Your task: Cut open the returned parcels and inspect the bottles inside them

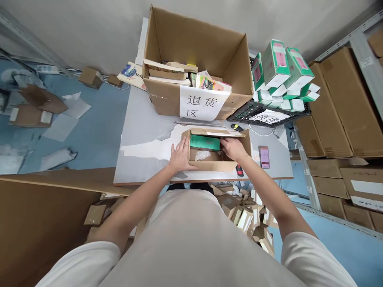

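Note:
An opened small cardboard box (214, 166) sits near the table's front edge. Inside it lies a long green box (205, 142) against the back wall, with a crumpled piece of clear plastic (202, 155) in front. My left hand (179, 155) grips the cardboard box at its left end, thumb along the front corner. Reaching in from the right, my right hand (232, 148) has its fingers closed at the green box's right end; the fingertips are partly hidden.
A large carton (164, 95) of books stands behind, beside a black crate (239, 113) of green-and-white boxes. A phone (264, 156) and a red-black tool (239, 170) lie on the right. Discarded cartons (245, 215) cover the floor below; shelving (308, 175) stands right.

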Demonstrator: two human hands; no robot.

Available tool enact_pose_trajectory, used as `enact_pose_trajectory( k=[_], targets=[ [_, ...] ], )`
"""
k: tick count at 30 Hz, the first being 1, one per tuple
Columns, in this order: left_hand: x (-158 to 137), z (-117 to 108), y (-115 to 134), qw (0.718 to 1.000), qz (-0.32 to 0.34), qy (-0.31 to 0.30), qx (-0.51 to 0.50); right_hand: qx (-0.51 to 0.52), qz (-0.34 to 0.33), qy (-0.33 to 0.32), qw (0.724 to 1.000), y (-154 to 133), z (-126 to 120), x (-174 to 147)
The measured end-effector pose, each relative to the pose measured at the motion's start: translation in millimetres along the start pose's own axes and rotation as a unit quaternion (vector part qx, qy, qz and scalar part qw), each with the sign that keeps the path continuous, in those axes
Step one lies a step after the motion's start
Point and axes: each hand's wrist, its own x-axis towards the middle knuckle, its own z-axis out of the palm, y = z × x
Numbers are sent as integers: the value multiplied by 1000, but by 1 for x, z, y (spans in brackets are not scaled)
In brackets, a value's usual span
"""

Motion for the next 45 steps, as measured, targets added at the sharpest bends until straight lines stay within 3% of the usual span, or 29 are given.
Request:
enact_pose_trajectory(
  k=[2, 4, 8, 12, 14, 19, 21, 24, 28, 33, 37, 41, 45],
  targets=[
    [0, -1, -1, 1000, -4, 1, -2, 24, 40, -77, 996, -8, 12, 14],
    [0, -1, -1, 1000, -8, 2, 0, 39, 78, -111, 990, -15, 25, 31],
    [0, -3, 0, 1000, -15, -7, 4, 59, 92, -119, 987, -21, 42, 62],
    [0, -4, 0, 1000, -24, -15, 2, 72, 91, -109, 987, -10, 35, 62],
    [1, -3, 0, 1000, -23, -15, -3, 92, 71, -72, 991, -1, 29, 50],
    [4, 2, 2, 1000, -21, -10, -18, 202, 45, 136, 969, -3, 26, 28],
    [4, 1, 2, 1000, -21, -8, -21, 208, 54, 171, 962, -14, 28, 30],
    [6, -2, 3, 999, -24, -5, -22, 176, -8, 171, 969, -30, 25, 38],
    [7, -5, 5, 999, -35, -8, -16, 53, -118, 127, 983, -50, 7, 41],
    [8, -5, 7, 999, -49, -1, 1, -37, -165, 134, 976, -72, -14, 43],
    [13, -13, 4, 998, -62, 11, 11, -39, -211, 152, 965, -68, -35, 36],
    [20, -34, -8, 996, -86, 10, 22, 19, -212, 193, 958, -45, -78, 0],
    [25, -62, -33, 992, -109, 15, 66, 64, -167, 255, 950, -13, -126, -69]
  ],
)
